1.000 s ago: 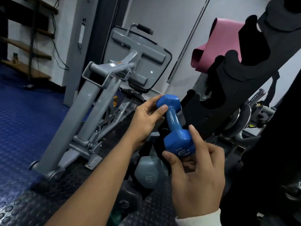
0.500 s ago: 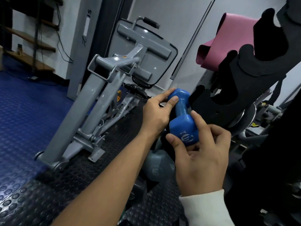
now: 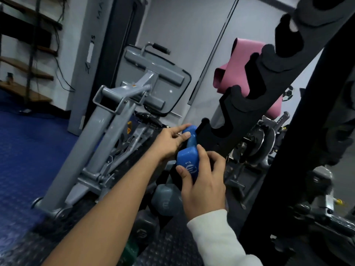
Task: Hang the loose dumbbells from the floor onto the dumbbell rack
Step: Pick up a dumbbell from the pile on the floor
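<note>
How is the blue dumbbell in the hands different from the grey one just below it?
The blue dumbbell is bright blue; the grey dumbbell is dull grey. The blue dumbbell is gripped at its far end by the left hand and at its near end by the right hand, beside the black rack; no hand touches the grey dumbbell. The blue dumbbell is higher, the grey one lower. Both have a round logo on the end.
</note>
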{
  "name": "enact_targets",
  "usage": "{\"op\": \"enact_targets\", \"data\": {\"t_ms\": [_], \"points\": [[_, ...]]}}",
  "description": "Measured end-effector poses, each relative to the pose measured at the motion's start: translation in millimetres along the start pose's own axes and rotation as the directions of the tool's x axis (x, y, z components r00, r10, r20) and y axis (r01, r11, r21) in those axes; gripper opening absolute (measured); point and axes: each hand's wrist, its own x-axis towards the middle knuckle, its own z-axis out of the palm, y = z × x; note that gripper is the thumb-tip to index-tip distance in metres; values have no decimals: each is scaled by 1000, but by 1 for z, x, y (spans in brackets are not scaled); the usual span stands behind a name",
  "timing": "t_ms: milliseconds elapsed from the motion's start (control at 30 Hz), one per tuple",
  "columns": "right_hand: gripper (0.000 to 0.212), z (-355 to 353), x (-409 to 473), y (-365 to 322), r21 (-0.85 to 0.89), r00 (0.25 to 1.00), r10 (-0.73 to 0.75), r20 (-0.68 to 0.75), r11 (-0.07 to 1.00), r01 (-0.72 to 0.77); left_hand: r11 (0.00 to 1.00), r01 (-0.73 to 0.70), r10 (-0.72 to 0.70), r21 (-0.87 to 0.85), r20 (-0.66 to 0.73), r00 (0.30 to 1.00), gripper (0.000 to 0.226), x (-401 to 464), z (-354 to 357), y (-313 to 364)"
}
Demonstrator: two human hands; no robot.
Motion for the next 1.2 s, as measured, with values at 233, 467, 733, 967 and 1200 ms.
{"op": "enact_targets", "data": {"t_ms": [233, 467, 733, 967, 1200], "points": [[65, -26, 14, -5, -258, 941, 19, 339, 963, 73, 957, 144, -184, 252, 147, 972, 45, 12, 5, 16], [60, -44, 30, -10, -332, 907, 14, 421, 933, 140, 922, 166, -206, 349, 81, 975, 44, -6, 17, 37], [58, -35, 42, -6, -189, 897, -20, 443, 975, 115, 809, 242, -299, 535, 22, 954, 45, -20, 5, 49], [57, -58, 34, 3, -27, 877, -61, 476, 996, 84, 746, 93, 12, 659, -154, 988, 41, -99, 5, 83], [35, -59, 16, 44, 425, 961, 18, 276, 894, -139, 640, -100, 291, 762, -120, 949, 60, -161, 41, 69]]}}
